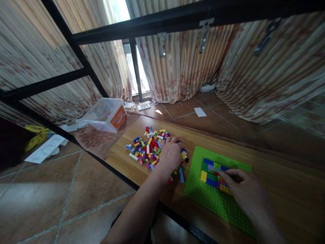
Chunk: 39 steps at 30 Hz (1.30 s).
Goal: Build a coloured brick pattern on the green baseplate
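Note:
My left hand (170,154) rests palm down on a pile of small coloured bricks (148,147) on the wooden table (279,169); its fingers curl into the pile and what they hold is hidden. My right hand (243,189) lies on a green baseplate (208,198), fingers pressed together on a small brick at the edge of a patch of joined bricks (210,171) in blue, yellow, green and purple.
A clear plastic box (108,113) with an orange label lies tipped on a mat left of the table. Black metal bars (83,71) cross overhead and along the table's near edge. Papers (45,149) lie on the tiled floor; curtains hang behind.

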Available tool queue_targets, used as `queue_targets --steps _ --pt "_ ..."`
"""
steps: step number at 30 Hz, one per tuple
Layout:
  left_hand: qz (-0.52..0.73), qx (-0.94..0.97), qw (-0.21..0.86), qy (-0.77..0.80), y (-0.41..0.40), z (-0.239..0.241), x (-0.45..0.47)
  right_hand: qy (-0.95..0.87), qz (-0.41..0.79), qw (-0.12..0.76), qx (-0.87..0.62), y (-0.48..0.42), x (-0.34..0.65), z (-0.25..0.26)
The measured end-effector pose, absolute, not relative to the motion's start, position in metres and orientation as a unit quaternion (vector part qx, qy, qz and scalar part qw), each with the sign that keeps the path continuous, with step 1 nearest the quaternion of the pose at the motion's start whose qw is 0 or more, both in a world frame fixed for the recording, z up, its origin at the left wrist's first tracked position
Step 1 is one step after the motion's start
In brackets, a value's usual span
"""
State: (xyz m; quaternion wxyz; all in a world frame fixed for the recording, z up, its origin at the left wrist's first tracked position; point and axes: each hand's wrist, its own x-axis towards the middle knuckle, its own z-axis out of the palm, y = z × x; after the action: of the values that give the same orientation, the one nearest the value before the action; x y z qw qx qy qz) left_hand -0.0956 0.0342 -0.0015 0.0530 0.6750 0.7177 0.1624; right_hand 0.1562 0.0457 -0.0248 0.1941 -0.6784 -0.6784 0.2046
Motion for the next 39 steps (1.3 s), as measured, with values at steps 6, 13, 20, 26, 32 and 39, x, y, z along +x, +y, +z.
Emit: queue_targets --steps 6,13,20,26,32,39 --pt "0.177 0.672 0.036 0.718 0.036 -0.004 -0.097 -0.687 0.202 0.209 -0.666 0.045 0.156 -0.022" --pt "0.171 0.669 0.056 0.721 0.033 -0.002 -0.098 -0.688 0.213 0.225 -0.656 0.043 0.154 -0.017" --pt "0.171 0.66 0.06 0.729 0.033 -0.004 -0.095 -0.688 0.218 0.205 -0.661 0.042 0.154 -0.016" --pt "0.235 0.648 0.066 0.722 0.031 0.009 -0.096 -0.683 0.222 0.223 -0.659 0.042 0.154 -0.014" --pt "0.503 0.499 0.388 0.59 0.027 0.021 -0.076 -0.64 0.241 0.398 -0.612 0.035 0.144 -0.002" --pt "0.575 0.27 0.632 0.445 0.006 0.017 -0.034 -0.652 0.368 0.461 -0.476 0.016 0.113 0.008"
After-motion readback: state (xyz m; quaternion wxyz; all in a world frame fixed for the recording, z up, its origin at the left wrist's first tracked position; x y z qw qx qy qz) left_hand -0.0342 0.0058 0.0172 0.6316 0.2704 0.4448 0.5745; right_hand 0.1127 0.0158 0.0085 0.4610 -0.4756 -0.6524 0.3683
